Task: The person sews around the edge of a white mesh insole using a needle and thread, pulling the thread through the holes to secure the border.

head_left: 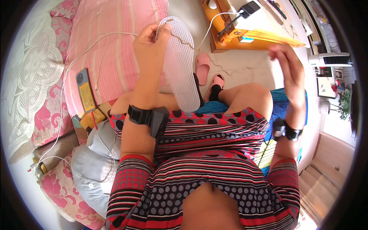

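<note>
My left hand [152, 37] pinches the upper edge of a white plastic mesh sole [181, 69], held upright over my lap with its narrower end down. A few brown stitches show near the sole's top edge. From there a crinkled brown yarn [184, 41] runs across the mesh and trails off to the right above the floor. My right hand [289, 70] is raised well to the right, apart from the sole. Its fingers are bent and blurred by motion, and whether something thin is between them cannot be made out.
To the left, a pink striped cushion [115, 57] bears a phone [86, 90] with cables. Pink slippers [203, 69] are on the floor. A wooden table [258, 37] with a black charger [249, 9] stands ahead right. Blue yarn [212, 107] lies between my legs.
</note>
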### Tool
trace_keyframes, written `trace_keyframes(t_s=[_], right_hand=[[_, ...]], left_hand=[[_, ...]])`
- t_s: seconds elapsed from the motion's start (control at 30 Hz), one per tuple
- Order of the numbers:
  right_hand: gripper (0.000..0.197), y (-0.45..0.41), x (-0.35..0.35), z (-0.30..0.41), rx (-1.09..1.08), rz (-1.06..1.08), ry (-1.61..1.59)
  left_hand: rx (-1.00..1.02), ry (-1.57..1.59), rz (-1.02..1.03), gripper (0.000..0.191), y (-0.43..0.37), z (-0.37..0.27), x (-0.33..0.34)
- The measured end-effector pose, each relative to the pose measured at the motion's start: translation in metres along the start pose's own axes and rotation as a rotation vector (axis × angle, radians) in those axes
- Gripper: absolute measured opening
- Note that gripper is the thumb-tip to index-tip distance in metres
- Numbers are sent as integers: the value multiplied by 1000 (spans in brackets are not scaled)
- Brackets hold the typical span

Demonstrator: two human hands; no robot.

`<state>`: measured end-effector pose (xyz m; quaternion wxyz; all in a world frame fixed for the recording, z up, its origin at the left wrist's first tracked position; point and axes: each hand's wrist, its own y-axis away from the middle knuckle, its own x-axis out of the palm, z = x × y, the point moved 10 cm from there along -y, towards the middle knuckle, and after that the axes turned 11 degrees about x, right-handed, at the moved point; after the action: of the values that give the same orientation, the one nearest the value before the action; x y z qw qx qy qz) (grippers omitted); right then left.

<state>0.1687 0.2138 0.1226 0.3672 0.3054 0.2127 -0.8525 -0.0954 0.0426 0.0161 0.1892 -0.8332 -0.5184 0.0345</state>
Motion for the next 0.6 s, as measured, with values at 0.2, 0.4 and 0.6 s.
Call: trace_keyframes(t_s=[0.2, 0.4, 0.6], right_hand=[[12, -42, 112, 44, -140, 13, -400], [13, -46, 138, 20, -143, -65, -492], [8, -40, 134, 9, -146, -82, -378]], left_hand=[[-83, 24, 164, 11, 11, 4, 17], [-49, 78, 204, 9, 12, 9, 25], [-86, 33, 263, 9, 22, 14, 40]])
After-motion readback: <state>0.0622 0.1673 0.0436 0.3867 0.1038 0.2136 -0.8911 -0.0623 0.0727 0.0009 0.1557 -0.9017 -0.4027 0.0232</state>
